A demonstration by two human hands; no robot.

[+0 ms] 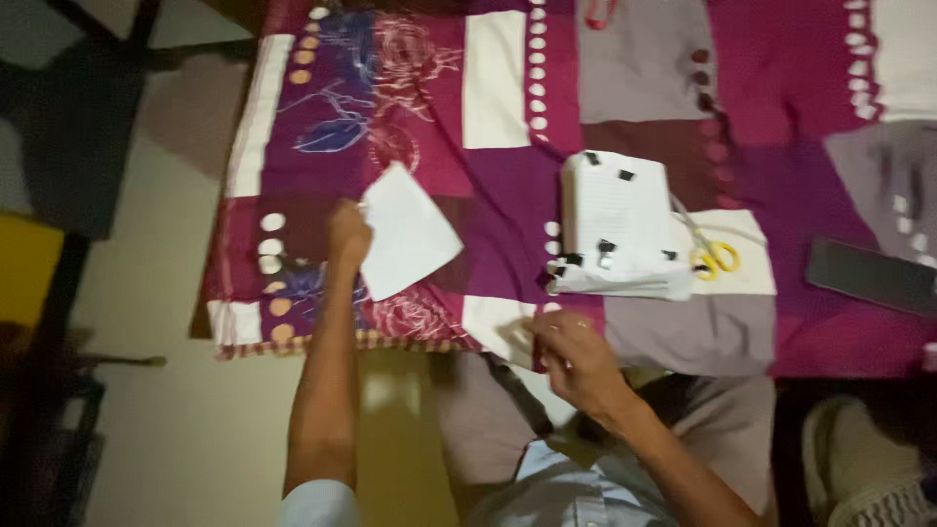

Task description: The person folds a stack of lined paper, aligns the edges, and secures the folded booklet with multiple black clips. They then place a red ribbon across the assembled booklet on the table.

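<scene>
Paper sheet held over patchwork cloth

Left hand (348, 234) pinches a white paper sheet (408, 232) by its edge above the patchwork cloth (508, 195). Right hand (576, 361) rests at the cloth's near edge, fingers curled; whether it holds anything I cannot tell. Nearby, a paper stack (617, 224) lies beside yellow scissors (714, 256).

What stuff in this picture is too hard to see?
Head view:
- Right hand: motion blur hides whether its fingers pinch anything.
- Yellow-handled scissors: blades partly behind the white paper stack.
- Dark flat object: too dim to identify.
- Left hand holds a white sheet; any marks blurred.
</scene>
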